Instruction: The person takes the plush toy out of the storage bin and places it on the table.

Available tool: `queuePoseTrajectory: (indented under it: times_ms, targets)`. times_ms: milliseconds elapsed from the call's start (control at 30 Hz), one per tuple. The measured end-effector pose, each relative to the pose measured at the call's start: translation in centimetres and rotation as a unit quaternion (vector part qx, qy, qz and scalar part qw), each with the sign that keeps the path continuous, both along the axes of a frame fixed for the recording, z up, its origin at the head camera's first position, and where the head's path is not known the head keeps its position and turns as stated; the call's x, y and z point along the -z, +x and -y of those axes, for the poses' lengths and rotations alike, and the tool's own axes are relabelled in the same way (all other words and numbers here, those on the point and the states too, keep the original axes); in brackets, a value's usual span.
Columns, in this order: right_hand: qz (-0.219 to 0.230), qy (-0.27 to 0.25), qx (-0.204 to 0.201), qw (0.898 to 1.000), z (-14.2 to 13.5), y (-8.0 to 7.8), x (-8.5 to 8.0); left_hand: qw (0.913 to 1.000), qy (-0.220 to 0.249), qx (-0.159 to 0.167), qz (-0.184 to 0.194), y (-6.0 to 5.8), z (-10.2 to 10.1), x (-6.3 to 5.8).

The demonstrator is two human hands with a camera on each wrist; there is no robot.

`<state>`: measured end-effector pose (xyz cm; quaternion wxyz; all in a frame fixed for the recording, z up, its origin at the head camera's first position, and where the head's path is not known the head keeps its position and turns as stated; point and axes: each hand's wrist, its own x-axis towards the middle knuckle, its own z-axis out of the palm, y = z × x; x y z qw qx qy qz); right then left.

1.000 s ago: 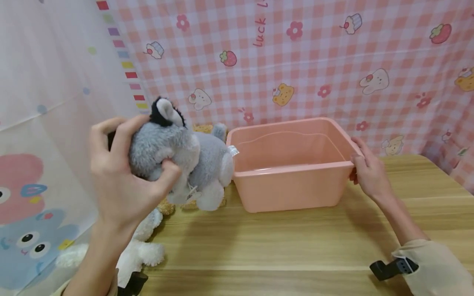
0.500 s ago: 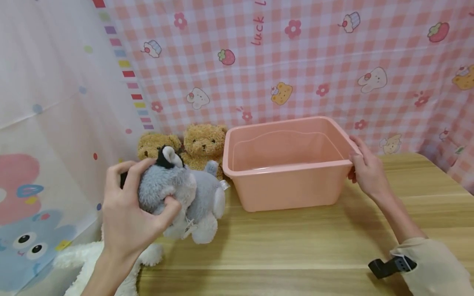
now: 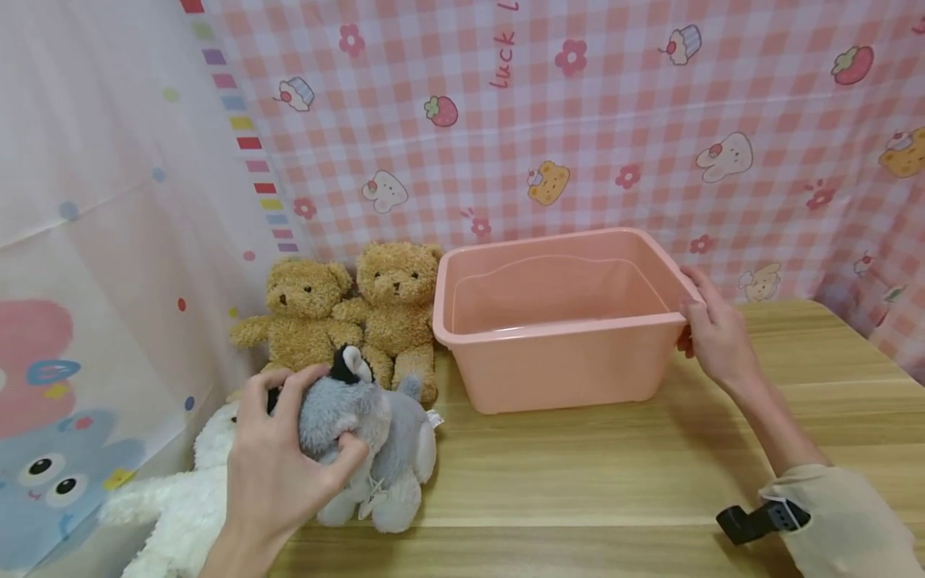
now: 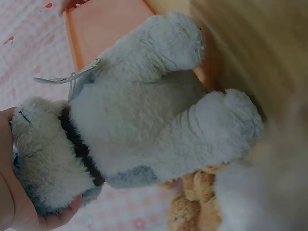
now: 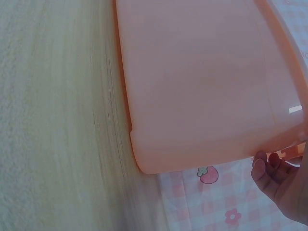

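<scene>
My left hand (image 3: pixel 278 466) grips a grey-and-white plush dog (image 3: pixel 406 445) by its head, thumb pressed into its muzzle. The dog has black-edged ears and stands low over the table's left part; whether its feet touch the wood I cannot tell. Its white belly (image 4: pixel 134 120) and dark neck band show in the left wrist view. On the right, my right hand (image 3: pixel 723 341) holds the end rim of a pink plastic bin (image 3: pixel 564 369), fingers curled beneath the edge. The right wrist view shows the bin's side (image 5: pixel 192 86) and the curled fingers (image 5: pixel 269 178).
Two brown teddy bears, one on the left (image 3: pixel 303 293) and one against the bin (image 3: pixel 400 293), sit behind the dog. A white plush toy (image 3: pixel 191 502) lies at the left, partly behind my left arm. A checked pink cloth (image 3: pixel 462 152) hangs behind the wooden table (image 3: pixel 578 490).
My left hand has lowered the plush dog toward the table and the viewer, uncovering the two bears. My right hand stays on the bin, which is practically still.
</scene>
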<state>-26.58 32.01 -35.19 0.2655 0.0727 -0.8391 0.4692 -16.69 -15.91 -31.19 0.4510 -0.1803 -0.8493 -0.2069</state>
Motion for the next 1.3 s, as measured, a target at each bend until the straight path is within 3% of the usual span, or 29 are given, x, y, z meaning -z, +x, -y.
queuePoseTrajectory:
  times_ms: [133,267,500,733,1067,1300]
  targets:
    - [0.0,0.0,-0.001,1.0,0.0,0.0,0.0,0.9998,-0.006,-0.009,0.015,0.2,0.1,0.7]
    - [0.001,0.0,0.003,1.0,-0.1,0.1,-0.1,0.9982,-0.009,-0.019,0.056,0.6,0.0,0.9]
    - [0.003,-0.006,-0.004,1.0,-0.1,0.2,-0.1,0.9869,-0.027,-0.041,0.154,1.2,-0.1,0.1]
    - [0.006,-0.003,-0.003,1.0,-0.4,0.3,0.0,0.9733,-0.043,-0.042,0.222,1.3,0.1,-1.0]
    - [0.016,0.026,-0.014,0.999,-1.1,0.6,-0.4,0.9597,-0.06,-0.041,0.272,1.8,0.3,-2.8]
    - [0.025,0.054,-0.023,0.998,-1.3,1.0,-0.7,0.9584,-0.047,-0.025,0.28,1.6,0.2,-4.2]
